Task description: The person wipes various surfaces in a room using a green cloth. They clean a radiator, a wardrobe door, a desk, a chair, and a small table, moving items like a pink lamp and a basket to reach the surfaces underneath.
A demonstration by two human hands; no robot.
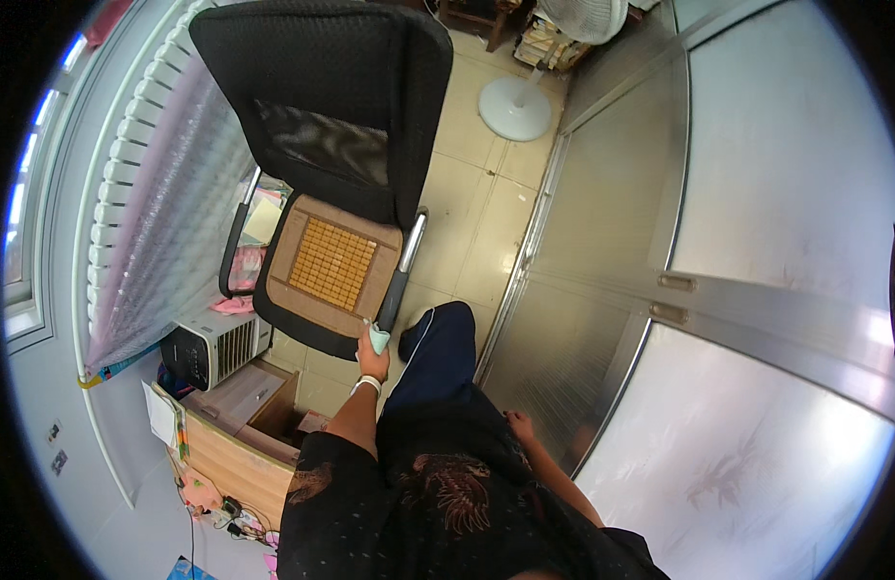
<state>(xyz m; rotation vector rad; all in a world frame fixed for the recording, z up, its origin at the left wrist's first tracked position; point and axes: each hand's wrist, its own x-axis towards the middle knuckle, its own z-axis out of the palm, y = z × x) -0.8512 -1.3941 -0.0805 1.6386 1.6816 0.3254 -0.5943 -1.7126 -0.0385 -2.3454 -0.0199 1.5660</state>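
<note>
My left hand (374,362) is closed around a small pale green cloth (379,338). It is at the front right corner of a black office chair's seat (317,333), near the armrest (397,290). A brown cushion (317,205) with a panel of yellow-brown tiles (332,263) lies on the seat. The tall black backrest (322,87) rises beyond it. Down by my right side, my right hand (520,425) is near the sliding door, with nothing visible in it; its fingers are too small and partly hidden to read.
Frosted sliding doors (757,145) in metal frames run along the right. A white fan base (514,108) stands on the tiled floor (447,193) ahead. At left are a white radiator (129,174), a grey-white box-shaped appliance (216,350) and a wooden desk (235,464) with an open drawer.
</note>
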